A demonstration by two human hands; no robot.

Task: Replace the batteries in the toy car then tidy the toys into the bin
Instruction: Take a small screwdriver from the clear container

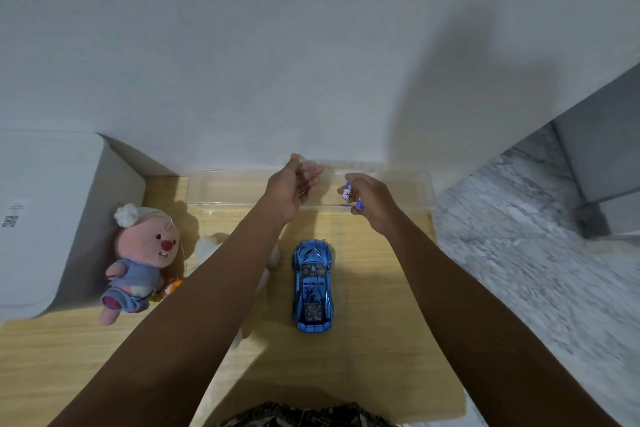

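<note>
Toy car (pixel 312 285) sits upright on the counter (pixel 381 340), and beyond it your right hand (pixel 369 203) pinches batteries (pixel 347 191), your left hand (pixel 294 189) spread to receive them.

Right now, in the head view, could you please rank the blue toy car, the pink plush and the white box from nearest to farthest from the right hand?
From the right hand:
1. Blue toy car, below it, mid-table.
2. Pink plush, left of the car.
3. White box, far left edge.
</note>
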